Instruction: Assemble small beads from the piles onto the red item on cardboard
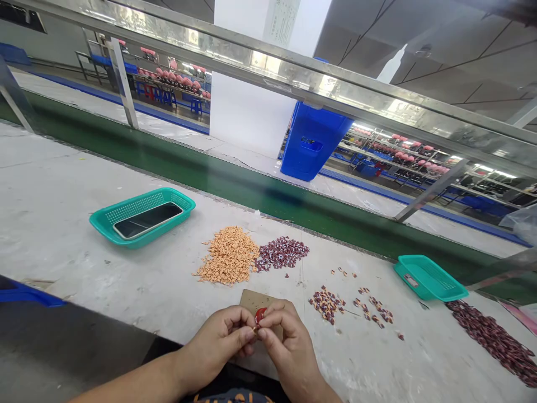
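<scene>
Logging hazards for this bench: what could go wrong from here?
1. The orange pile and purple pile touch with no divider, so pieces could mix.
2. The left hand and right hand seem to pinch a small piece, largely hidden; it might slip.
3. Two-toned pieces lie loose on the table; a stray right-hand sweep could scatter them.

Bare forearms (140, 380); dk garment (230, 393) w/ orange print (239, 397), prob. lettering.

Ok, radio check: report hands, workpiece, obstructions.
Left hand and right hand pinching small piece together. Red item between them. Brown board beneath. Orange pile beyond, not blocking.
</scene>
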Demonstrator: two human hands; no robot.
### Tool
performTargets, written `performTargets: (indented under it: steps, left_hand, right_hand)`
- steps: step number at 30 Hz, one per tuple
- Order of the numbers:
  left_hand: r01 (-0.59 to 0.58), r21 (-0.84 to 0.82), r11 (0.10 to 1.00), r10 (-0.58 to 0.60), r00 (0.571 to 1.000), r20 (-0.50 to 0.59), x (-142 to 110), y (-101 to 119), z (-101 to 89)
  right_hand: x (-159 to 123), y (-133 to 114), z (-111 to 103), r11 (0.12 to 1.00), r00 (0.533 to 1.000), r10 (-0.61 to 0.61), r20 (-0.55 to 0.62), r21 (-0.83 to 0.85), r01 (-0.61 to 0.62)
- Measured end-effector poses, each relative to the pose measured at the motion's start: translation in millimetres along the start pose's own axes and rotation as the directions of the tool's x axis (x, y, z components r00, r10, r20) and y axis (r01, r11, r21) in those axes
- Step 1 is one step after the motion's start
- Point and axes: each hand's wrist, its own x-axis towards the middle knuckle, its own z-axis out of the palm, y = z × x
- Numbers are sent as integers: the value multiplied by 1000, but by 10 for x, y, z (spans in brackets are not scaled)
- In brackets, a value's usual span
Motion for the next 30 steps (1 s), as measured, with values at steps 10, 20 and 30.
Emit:
performTargets:
  steps: [10, 20, 30]
  left_hand:
    - [-66, -71, 995, 63, 997, -34, 9, 68, 43]
    - [-101, 185, 978, 115, 991, -67, -34, 79, 22]
    - [-184, 140, 973, 190, 981, -33, 96, 150, -108]
  right_hand:
    - [-34, 27, 33, 1000, 1000, -12, -20, -11, 12]
    - [-35, -22, -3, 997, 997, -46, 58, -62, 50]
    - [56, 214, -613, 779, 997, -73, 28, -623, 74]
